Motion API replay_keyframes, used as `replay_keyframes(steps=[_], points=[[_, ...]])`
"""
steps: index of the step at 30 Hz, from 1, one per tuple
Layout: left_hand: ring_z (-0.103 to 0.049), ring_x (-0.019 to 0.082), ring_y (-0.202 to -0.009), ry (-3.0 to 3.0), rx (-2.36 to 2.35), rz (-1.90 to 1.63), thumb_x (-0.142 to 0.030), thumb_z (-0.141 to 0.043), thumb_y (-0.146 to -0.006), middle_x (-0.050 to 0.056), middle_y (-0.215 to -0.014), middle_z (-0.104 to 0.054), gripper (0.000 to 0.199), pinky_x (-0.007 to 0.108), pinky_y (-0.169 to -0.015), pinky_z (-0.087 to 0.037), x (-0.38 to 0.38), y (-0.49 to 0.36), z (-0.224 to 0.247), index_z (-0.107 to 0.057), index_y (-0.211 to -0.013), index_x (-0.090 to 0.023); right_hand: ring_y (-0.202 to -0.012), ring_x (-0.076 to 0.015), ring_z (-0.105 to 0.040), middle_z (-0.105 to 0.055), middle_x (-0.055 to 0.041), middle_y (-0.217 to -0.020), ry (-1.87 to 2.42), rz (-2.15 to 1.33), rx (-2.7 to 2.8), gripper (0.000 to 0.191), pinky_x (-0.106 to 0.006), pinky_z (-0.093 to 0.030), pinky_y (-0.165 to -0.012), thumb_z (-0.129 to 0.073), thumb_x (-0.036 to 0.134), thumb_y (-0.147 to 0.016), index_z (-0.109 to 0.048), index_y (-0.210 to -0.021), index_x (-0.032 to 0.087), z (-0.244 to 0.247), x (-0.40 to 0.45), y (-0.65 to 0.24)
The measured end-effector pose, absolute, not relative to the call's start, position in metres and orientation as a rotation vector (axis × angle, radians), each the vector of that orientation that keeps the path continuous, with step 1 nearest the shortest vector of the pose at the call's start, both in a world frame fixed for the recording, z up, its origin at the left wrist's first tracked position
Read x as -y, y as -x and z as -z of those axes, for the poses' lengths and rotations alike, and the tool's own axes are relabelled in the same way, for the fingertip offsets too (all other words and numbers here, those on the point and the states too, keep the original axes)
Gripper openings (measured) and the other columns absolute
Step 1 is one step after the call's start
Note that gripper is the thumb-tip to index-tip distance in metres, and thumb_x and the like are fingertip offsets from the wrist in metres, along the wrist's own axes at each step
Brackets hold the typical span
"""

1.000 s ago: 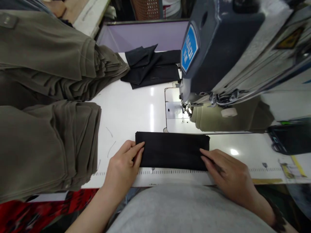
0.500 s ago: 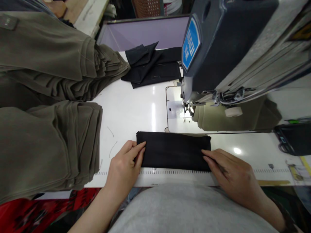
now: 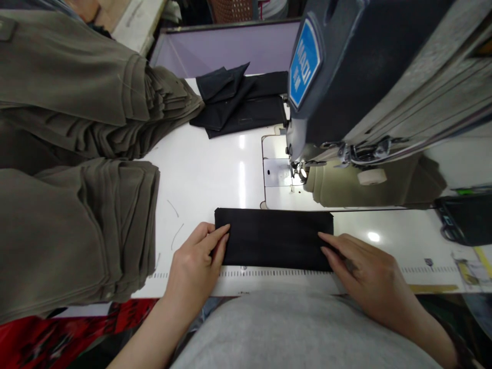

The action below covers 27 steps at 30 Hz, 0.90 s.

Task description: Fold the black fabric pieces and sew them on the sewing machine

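Observation:
A folded black fabric piece (image 3: 274, 240) lies flat as a long rectangle near the table's front edge. My left hand (image 3: 200, 261) pinches its left end between thumb and fingers. At the opposite end, my right hand (image 3: 361, 264) has thumb and forefinger closed on the cloth's right edge. Just beyond the cloth is the sewing machine (image 3: 346, 66), its needle and presser foot (image 3: 298, 171) over the metal plate (image 3: 277, 173). The undersides of both hands are hidden.
Stacks of olive-brown cut fabric (image 3: 88, 225) fill the left side. Folded black pieces (image 3: 242, 105) lie at the back. Olive fabric (image 3: 357, 187) rests under the machine arm, and a black device (image 3: 467, 218) sits at right. A printed ruler (image 3: 269, 273) runs along the front edge.
The cloth's far edge and right end look straighter, and the olive strip that showed behind it is gone from sight. Both hands keep nearly the same place.

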<state>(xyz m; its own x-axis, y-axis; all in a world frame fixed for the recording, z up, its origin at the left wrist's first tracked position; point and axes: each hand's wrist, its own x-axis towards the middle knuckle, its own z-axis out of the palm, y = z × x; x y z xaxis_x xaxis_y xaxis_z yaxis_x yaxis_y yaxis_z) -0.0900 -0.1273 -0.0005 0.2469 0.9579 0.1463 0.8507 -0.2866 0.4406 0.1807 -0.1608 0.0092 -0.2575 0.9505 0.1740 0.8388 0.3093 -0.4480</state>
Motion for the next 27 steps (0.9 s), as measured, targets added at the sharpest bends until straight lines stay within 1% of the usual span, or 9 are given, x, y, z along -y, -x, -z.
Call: replay_keyframes(steps=[11, 14, 16, 17, 19, 20, 22, 25, 27], points=[[-0.053, 0.008, -0.06, -2.279, -1.677, -0.574, -0.022, -0.044, -0.087, 0.0, -0.074, -0.053, 0.021, 0.018, -0.058, -0.047, 0.128, 0.091, 0.002, -0.061, -0.099, -0.016, -0.063, -0.0125, -0.059, -0.063, -0.0038, -0.074, 1.663, -0.419, 2.196, 0.027, -0.024, -0.048, -0.055, -0.043, 0.019, -0.083, -0.058, -0.105, 0.012, -0.012, 0.158, -0.179], [-0.054, 0.009, -0.06, -2.302, -1.682, -0.545, -0.023, -0.043, -0.088, 0.001, -0.076, -0.053, 0.023, 0.02, -0.057, -0.047, 0.129, 0.091, 0.002, -0.061, -0.099, -0.015, -0.062, -0.0138, -0.057, -0.059, -0.005, -0.073, 1.685, -0.345, 2.258, 0.027, -0.027, -0.048, -0.055, -0.043, 0.021, -0.084, -0.059, -0.104, 0.011, -0.013, 0.159, -0.179], [-0.055, 0.012, -0.063, -2.357, -1.721, -0.509, -0.023, -0.044, -0.087, 0.005, -0.084, -0.054, 0.023, 0.023, -0.056, -0.049, 0.128, 0.091, 0.0, -0.061, -0.098, -0.015, -0.067, -0.0168, -0.057, -0.058, -0.0085, -0.079, 1.713, -0.22, 2.311, 0.026, -0.031, -0.048, -0.056, -0.043, 0.023, -0.084, -0.061, -0.101, 0.012, -0.015, 0.158, -0.178], [-0.057, 0.015, -0.07, -2.41, -1.732, -0.494, -0.023, -0.044, -0.087, 0.008, -0.093, -0.055, 0.022, 0.027, -0.06, -0.05, 0.126, 0.09, -0.002, -0.061, -0.098, -0.014, -0.075, -0.0196, -0.057, -0.058, -0.0115, -0.087, 1.71, -0.141, 2.336, 0.026, -0.033, -0.049, -0.059, -0.043, 0.023, -0.084, -0.061, -0.1, 0.012, -0.016, 0.157, -0.177], [-0.055, 0.024, -0.096, -2.569, -1.643, -0.453, -0.019, -0.043, -0.086, 0.014, -0.114, -0.05, 0.025, 0.038, -0.076, -0.05, 0.122, 0.089, -0.007, -0.059, -0.105, -0.015, -0.098, -0.026, -0.054, -0.054, -0.0166, -0.109, 1.641, -0.02, 2.407, 0.028, -0.041, -0.048, -0.074, -0.042, 0.018, -0.084, -0.06, -0.104, 0.013, -0.018, 0.154, -0.174], [-0.047, 0.028, -0.11, -2.661, -1.517, -0.405, -0.016, -0.041, -0.086, 0.015, -0.124, -0.045, 0.028, 0.043, -0.085, -0.046, 0.119, 0.088, -0.009, -0.056, -0.11, -0.016, -0.109, -0.0275, -0.048, -0.051, -0.0166, -0.118, 1.567, 0.005, 2.464, 0.03, -0.045, -0.045, -0.082, -0.04, 0.015, -0.084, -0.059, -0.107, 0.014, -0.018, 0.153, -0.173], [-0.034, 0.026, -0.125, -2.797, -1.188, -0.249, -0.011, -0.035, -0.087, 0.011, -0.134, -0.04, 0.036, 0.046, -0.098, -0.036, 0.112, 0.084, -0.014, -0.049, -0.119, -0.017, -0.118, -0.0253, -0.041, -0.048, -0.0136, -0.127, 1.394, -0.006, 2.598, 0.037, -0.048, -0.037, -0.093, -0.034, 0.008, -0.083, -0.057, -0.112, 0.015, -0.018, 0.151, -0.169], [-0.04, 0.018, -0.121, -2.856, -0.929, -0.041, -0.008, -0.032, -0.087, 0.008, -0.13, -0.046, 0.036, 0.037, -0.1, -0.036, 0.103, 0.073, -0.02, -0.049, -0.118, -0.015, -0.112, -0.0215, -0.048, -0.056, -0.0126, -0.119, 1.233, -0.01, 2.709, 0.041, -0.045, -0.039, -0.094, -0.03, 0.003, -0.082, -0.059, -0.108, 0.012, -0.015, 0.148, -0.163], [-0.049, 0.019, -0.111, -2.863, -0.977, -0.019, -0.01, -0.035, -0.088, 0.011, -0.119, -0.054, 0.031, 0.034, -0.095, -0.041, 0.101, 0.061, -0.022, -0.052, -0.113, -0.011, -0.106, -0.0216, -0.052, -0.06, -0.0137, -0.112, 1.229, 0.031, 2.685, 0.036, -0.043, -0.04, -0.092, -0.032, 0.005, -0.083, -0.062, -0.101, 0.01, -0.014, 0.146, -0.158]])
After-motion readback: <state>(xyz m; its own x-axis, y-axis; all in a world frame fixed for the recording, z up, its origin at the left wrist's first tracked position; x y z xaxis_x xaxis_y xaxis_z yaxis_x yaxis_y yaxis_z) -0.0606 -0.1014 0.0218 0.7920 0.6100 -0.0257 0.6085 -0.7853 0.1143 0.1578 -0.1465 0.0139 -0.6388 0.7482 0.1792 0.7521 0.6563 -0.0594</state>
